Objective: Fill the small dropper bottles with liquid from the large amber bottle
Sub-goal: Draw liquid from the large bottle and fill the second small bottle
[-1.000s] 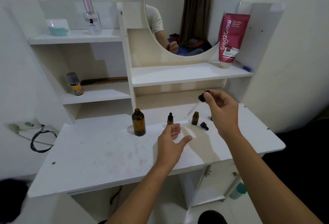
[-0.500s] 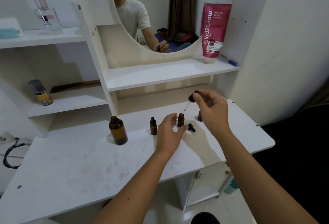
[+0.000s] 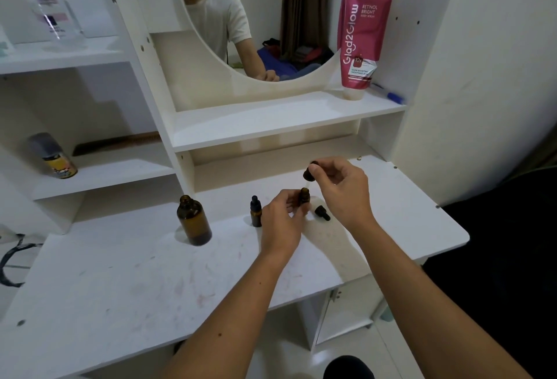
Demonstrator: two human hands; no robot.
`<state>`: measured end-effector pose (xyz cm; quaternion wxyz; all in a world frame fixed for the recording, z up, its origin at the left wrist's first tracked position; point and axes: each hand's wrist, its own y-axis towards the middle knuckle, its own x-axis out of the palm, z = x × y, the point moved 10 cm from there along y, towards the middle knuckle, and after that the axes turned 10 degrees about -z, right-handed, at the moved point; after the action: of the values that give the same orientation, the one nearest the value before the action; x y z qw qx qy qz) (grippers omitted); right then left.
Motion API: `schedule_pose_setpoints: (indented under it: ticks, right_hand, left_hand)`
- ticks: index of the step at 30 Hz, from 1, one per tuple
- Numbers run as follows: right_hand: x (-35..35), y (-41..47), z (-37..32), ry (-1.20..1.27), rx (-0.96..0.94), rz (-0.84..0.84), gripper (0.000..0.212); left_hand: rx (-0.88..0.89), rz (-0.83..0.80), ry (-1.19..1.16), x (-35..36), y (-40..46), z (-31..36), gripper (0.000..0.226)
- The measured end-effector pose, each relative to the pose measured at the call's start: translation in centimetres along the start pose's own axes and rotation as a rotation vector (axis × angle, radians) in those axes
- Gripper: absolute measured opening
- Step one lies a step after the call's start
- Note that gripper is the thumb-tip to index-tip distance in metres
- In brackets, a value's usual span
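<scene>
Left hand (image 3: 281, 222) grips small bottle (image 3: 304, 196); right hand (image 3: 339, 188) pinches dropper (image 3: 310, 171), tip apparently at the neck. Misalignment risks spillage.

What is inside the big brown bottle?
The big brown bottle stands uncapped. Its lower part looks darker, perhaps liquid, but the tinted glass hides how much. Nothing sticks out of its neck.

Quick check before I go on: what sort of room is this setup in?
Most likely a bedroom or dressing corner at home, not a lab. The work surface is a white vanity desk with a round mirror, and a pink cosmetic tube and clear perfume bottle stand on its shelves.
</scene>
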<state>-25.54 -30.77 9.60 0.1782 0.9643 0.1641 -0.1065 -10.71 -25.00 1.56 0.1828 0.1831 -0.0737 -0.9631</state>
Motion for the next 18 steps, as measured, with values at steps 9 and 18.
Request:
schedule_pose_setpoints:
  ticks: [9, 18]
  right_hand:
    - [0.06, 0.43, -0.24, -0.056, 0.008, 0.020, 0.008]
    - [0.27, -0.39, -0.29, -0.025, -0.023, -0.009, 0.007]
  left_hand:
    - [-0.003, 0.003, 0.052, 0.07, 0.14, -0.19, 0.026]
    - [-0.008, -0.015, 0.073, 0.08, -0.03, -0.27, 0.028]
